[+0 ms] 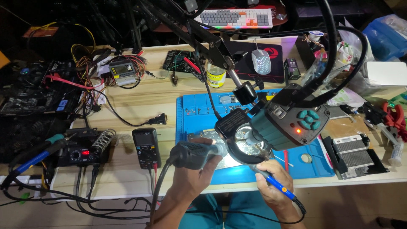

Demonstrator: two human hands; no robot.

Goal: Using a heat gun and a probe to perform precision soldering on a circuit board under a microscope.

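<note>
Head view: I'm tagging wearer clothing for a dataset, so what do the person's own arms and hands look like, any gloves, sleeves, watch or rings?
Both forearms are bare, with no sleeve reaching into view. The left hand and right hand wear no gloves. No watch, bracelet or ring shows on either; the fingers are partly hidden, so a small ring cannot be ruled out.

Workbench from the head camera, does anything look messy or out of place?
Nothing looks spilled or broken. A tangle of loose wires sprawls over the table's left side, and pliers lie at its right edge.
</note>
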